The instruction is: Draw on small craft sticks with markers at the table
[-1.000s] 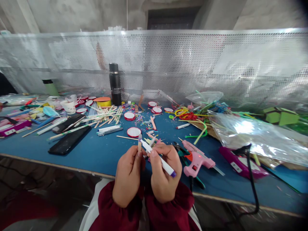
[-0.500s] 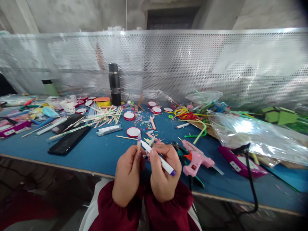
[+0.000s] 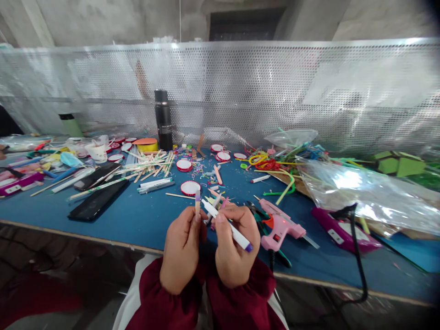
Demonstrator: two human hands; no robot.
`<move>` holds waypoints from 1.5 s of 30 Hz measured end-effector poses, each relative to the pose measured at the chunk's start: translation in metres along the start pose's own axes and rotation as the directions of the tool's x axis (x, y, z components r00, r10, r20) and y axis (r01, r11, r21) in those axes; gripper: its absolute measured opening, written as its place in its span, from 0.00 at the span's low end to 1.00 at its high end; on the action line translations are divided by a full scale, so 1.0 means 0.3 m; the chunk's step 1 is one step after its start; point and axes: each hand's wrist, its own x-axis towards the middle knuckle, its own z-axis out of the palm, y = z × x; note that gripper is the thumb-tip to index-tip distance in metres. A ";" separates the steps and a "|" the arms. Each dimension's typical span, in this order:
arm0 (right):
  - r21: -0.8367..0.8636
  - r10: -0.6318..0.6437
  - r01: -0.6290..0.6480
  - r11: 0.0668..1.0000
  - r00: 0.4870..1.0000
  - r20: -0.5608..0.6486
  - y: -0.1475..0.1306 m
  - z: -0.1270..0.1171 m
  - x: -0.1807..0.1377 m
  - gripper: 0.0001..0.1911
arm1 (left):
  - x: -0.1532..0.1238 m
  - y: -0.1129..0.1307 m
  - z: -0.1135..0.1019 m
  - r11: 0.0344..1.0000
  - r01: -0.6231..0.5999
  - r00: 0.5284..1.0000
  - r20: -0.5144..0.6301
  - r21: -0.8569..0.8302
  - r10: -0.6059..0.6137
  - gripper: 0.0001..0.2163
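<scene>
My left hand (image 3: 181, 250) is closed around a thin wooden craft stick (image 3: 197, 202) held upright, its top end coloured purple. My right hand (image 3: 234, 245) grips a white marker pen (image 3: 227, 225) with a purple end cap, its tip pointing up-left close to the stick. Both hands sit together over the near edge of the blue table (image 3: 144, 220). Dark red sleeves cover both wrists.
A pink glue gun (image 3: 280, 224) lies just right of my hands, with a black cable (image 3: 357, 256) beyond it. Two black phones (image 3: 98, 199) lie to the left. Loose wooden sticks (image 3: 151, 167), red-rimmed lids (image 3: 190, 188), a black bottle (image 3: 163, 120) and plastic bags (image 3: 364, 192) crowd the table before a perforated metal screen.
Almost nothing has moved. The hands keep the same grip on the stick and the marker, shifting only very slightly.
</scene>
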 end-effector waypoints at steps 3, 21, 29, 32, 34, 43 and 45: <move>-0.005 -0.001 0.001 1.000 1.000 0.030 -0.002 0.001 -0.001 0.05 | 0.000 0.001 0.000 1.000 -0.006 1.000 -0.007 0.003 0.006 0.17; -0.004 0.007 -0.007 1.000 1.000 0.008 0.000 0.001 -0.003 0.05 | 0.002 -0.002 0.002 1.000 -0.010 1.000 -0.007 0.004 0.010 0.17; -0.022 0.019 -0.020 1.000 1.000 -0.017 -0.008 0.003 0.001 0.06 | 0.002 0.000 0.001 1.000 -0.001 1.000 -0.005 -0.001 0.001 0.17; 0.003 -0.005 0.005 1.000 1.000 -0.004 -0.011 0.004 0.001 0.05 | 0.001 0.001 0.001 1.000 -0.002 1.000 -0.008 -0.010 0.002 0.17; 0.010 -0.005 0.005 1.000 1.000 0.026 -0.009 0.003 0.000 0.05 | 0.001 0.000 0.001 1.000 -0.002 1.000 -0.017 -0.002 0.002 0.17; -0.010 0.006 -0.006 1.000 1.000 0.014 -0.003 0.001 -0.004 0.05 | 0.005 0.001 0.000 1.000 -0.001 1.000 -0.012 0.011 0.002 0.17; -0.020 0.005 -0.005 1.000 0.999 0.032 -0.003 0.001 -0.003 0.04 | 0.004 0.000 0.001 1.000 -0.001 1.000 -0.015 0.015 0.001 0.17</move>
